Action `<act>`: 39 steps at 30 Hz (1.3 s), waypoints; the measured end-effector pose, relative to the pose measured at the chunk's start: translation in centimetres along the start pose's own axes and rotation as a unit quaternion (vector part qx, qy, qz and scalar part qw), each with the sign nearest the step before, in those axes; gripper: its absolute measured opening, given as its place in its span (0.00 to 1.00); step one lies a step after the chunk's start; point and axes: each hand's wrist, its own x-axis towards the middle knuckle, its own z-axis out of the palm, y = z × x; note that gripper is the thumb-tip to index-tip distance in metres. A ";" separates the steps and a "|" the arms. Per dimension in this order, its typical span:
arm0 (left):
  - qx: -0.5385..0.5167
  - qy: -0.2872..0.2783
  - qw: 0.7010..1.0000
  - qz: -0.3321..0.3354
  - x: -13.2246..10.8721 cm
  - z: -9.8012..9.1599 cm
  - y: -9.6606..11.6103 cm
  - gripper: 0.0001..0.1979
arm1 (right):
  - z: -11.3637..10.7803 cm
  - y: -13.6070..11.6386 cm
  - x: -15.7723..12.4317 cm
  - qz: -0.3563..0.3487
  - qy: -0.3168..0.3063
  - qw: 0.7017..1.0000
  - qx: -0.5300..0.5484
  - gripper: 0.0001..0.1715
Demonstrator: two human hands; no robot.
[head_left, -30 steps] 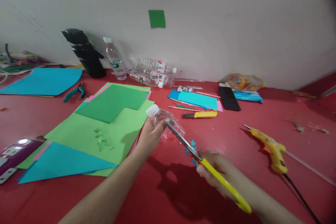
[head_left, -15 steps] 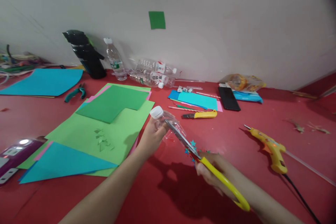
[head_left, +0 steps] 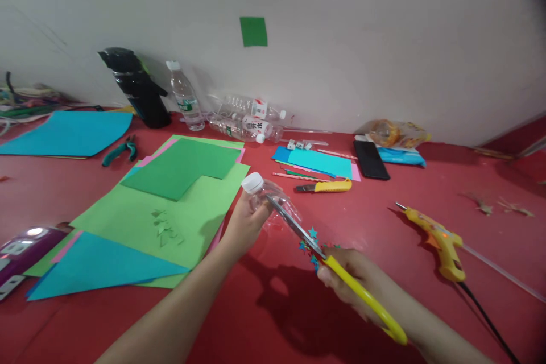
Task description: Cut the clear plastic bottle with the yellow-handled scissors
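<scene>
Head: left hand (head_left: 241, 227) grips capped bottle (head_left: 279, 192), right hand (head_left: 357, 266) clenches yellow scissors (head_left: 362, 294). Bottle between hands, blades against it. Barely changed since half a second ago; cutting pose unchanged.

The left hand (head_left: 244, 224) covers part of the clear bottle (head_left: 284, 194), whose outline is indistinct. Contact between the tips of the scissors (head_left: 350, 280) and the plastic cannot be determined. The right hand (head_left: 357, 267) partly conceals the star cutouts (head_left: 313, 232). Toward the left edge of the table (head_left: 426, 187), the purple device (head_left: 32, 250) is cut off; toward the near right corner, the cable (head_left: 483, 312) is cut off.
</scene>
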 end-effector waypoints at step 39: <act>0.052 -0.031 0.998 0.010 -0.4 -0.1 0.7 0.14 | 0.1 -0.6 -0.8 -0.005 -0.002 1.000 0.010 0.34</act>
